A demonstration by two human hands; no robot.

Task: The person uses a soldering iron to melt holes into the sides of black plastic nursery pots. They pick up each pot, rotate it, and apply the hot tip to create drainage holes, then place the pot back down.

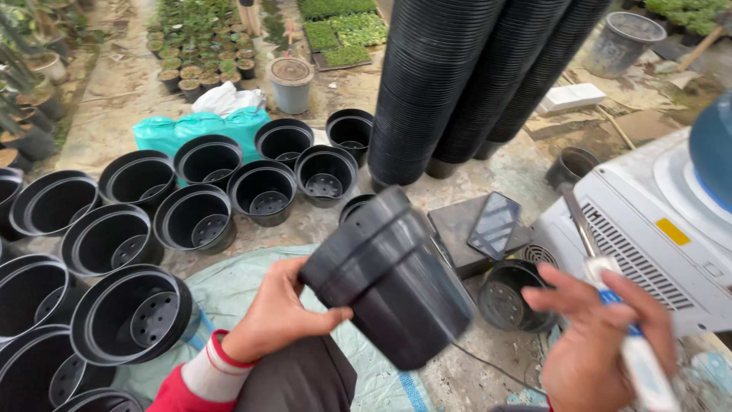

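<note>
Left hand (278, 309) pinches the nested black pots (389, 278) by their rim at nine o'clock; they could slip; right hand (602, 336) grips a white-handled tool (618, 320) at three o'clock.

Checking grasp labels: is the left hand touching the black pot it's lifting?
Touching. The head view shows the left hand with its thumb pressed against the black pot near the rim.

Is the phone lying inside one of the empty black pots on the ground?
No, the phone lies screen-up on a dark flat slab beside the white appliance, outside every pot.
</note>
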